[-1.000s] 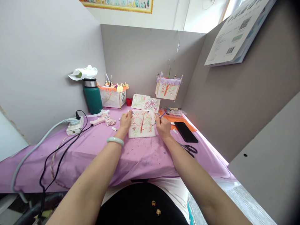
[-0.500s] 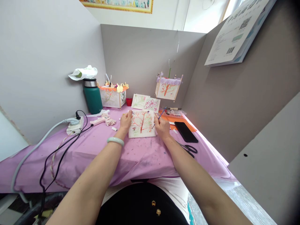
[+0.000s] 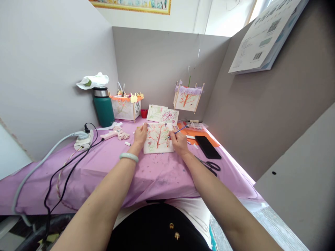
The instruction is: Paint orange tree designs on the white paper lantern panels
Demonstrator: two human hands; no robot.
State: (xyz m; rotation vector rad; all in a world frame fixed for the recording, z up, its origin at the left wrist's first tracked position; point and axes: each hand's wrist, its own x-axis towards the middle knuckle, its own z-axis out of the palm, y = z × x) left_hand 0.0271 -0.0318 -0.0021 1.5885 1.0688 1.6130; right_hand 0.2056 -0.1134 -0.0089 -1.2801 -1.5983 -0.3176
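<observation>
A square white panel [image 3: 158, 139] with a drawing of a red-orange tree and green scribbles is held up over the table, tilted toward me. My left hand [image 3: 140, 135] is closed on its left edge, thumb on the front face. In my right hand [image 3: 179, 141] I pinch a thin blue stick [image 3: 180, 130], perhaps a brush or pen. Its lower end points at the right part of the drawing; whether the tip touches is too small to tell. Two more drawn panels, one with green leaves [image 3: 155, 113] and one with a magenta flower [image 3: 170, 115], lean behind.
A phone [image 3: 208, 147] and black-handled scissors [image 3: 213, 165] lie at the right. At the left are a green bottle [image 3: 103, 108], a pink glue gun [image 3: 110, 135], a power strip [image 3: 84, 141] with cables and a decorated box [image 3: 125, 108]. A decorated lantern [image 3: 187, 100] hangs at the back.
My right hand has shifted slightly left over the panel's right side, and the blue stick now slants more flatly. My left hand and the panel stay nearly still.
</observation>
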